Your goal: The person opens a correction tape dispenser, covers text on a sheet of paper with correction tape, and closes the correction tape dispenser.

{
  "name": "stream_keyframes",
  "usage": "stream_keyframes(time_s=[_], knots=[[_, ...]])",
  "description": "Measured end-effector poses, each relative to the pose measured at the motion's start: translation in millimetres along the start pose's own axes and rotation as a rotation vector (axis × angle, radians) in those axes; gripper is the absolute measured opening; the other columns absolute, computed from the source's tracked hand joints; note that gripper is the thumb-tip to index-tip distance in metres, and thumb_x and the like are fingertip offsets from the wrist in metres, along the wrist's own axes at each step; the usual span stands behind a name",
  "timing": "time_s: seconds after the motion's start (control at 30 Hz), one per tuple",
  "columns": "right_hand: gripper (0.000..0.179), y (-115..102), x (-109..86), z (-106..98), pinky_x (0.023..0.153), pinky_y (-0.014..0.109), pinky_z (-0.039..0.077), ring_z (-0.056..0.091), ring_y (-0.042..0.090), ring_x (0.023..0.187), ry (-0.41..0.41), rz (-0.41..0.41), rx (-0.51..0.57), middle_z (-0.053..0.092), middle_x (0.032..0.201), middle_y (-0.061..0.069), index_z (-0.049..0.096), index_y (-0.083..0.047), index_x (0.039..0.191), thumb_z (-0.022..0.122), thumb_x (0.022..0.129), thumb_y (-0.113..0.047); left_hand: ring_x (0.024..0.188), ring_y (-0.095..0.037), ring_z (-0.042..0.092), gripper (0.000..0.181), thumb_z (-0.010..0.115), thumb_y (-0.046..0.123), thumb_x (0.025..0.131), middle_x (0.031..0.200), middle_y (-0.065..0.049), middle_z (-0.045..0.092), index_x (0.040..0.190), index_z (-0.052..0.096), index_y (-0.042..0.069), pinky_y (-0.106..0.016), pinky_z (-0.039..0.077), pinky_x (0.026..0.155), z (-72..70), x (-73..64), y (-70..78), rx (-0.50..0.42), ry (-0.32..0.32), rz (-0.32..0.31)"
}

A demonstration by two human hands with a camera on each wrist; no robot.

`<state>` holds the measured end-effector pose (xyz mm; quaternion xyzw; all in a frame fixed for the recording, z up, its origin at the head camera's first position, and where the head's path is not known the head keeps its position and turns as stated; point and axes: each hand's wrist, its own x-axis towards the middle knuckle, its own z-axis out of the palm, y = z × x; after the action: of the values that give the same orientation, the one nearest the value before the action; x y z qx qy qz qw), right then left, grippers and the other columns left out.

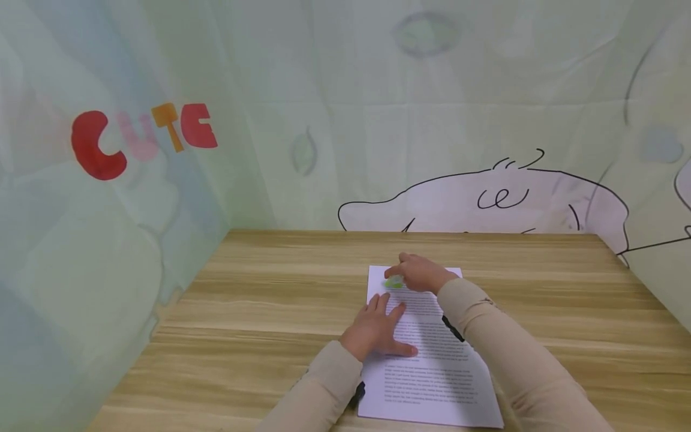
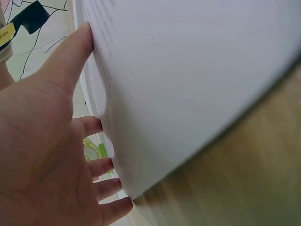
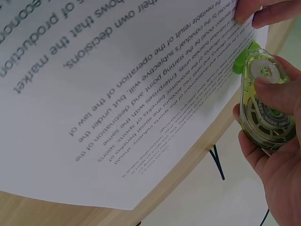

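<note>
A printed sheet of paper [image 1: 432, 384] lies on the wooden table, its text running down the page. Near its top, my right hand [image 1: 424, 273] grips a clear and green correction tape dispenser [image 3: 267, 106], thumb on one face and fingers round the other. The dispenser's green tip [image 3: 242, 61] is at the paper, close to the upper lines; whether it touches cannot be told. Lower down on the left side, my left hand [image 1: 376, 329] rests on the sheet with fingers spread. In the left wrist view its thumb [image 2: 70, 56] and fingertips press against the page.
The wooden table [image 1: 259, 312] extends to both sides of the paper. Behind it hangs a pale cloth backdrop [image 1: 302, 90] with a line drawing and coloured letters [image 1: 99, 147] on the left. A dark strap piece [image 1: 452, 329] shows under the right wrist.
</note>
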<state>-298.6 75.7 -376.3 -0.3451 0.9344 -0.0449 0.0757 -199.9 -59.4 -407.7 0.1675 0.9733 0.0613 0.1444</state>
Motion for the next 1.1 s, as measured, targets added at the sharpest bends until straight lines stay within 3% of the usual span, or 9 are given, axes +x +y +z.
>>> stream_keyframes(time_s=[0.43, 0.8, 1.1], knots=[[0.048, 6.7, -0.5, 0.5, 0.082, 0.037, 0.047, 0.049, 0.018, 0.083, 0.013, -0.025, -0.041, 0.051, 0.094, 0.008, 0.062, -0.024, 0.12, 0.053, 0.085, 0.007, 0.14, -0.034, 0.018, 0.091, 0.063, 0.066, 0.071, 0.151, -0.014, 0.02, 0.144, 0.032, 0.021, -0.047, 0.025, 0.111, -2.1, 1.2, -0.1, 0.0, 0.007, 0.003], [0.05, 10.2, -2.0, 1.8, 0.087, 0.041, 0.047, 0.051, 0.02, 0.089, -0.002, 0.004, -0.019, 0.052, 0.098, 0.008, 0.061, -0.026, 0.121, 0.053, 0.084, 0.007, 0.14, -0.034, 0.018, 0.091, 0.063, 0.066, 0.071, 0.151, -0.014, 0.02, 0.144, 0.032, 0.021, -0.046, 0.024, 0.112, -0.5, 1.1, -0.1, -0.004, 0.011, 0.002], [0.05, 13.3, -4.2, 3.1, 0.079, 0.036, 0.046, 0.047, 0.017, 0.079, 0.016, -0.027, -0.029, 0.049, 0.091, 0.006, 0.062, -0.025, 0.12, 0.053, 0.083, 0.008, 0.14, -0.033, 0.017, 0.091, 0.063, 0.065, 0.071, 0.152, -0.013, 0.019, 0.144, 0.032, 0.022, -0.046, 0.023, 0.112, -1.1, -0.1, -0.2, -0.021, 0.002, -0.008]])
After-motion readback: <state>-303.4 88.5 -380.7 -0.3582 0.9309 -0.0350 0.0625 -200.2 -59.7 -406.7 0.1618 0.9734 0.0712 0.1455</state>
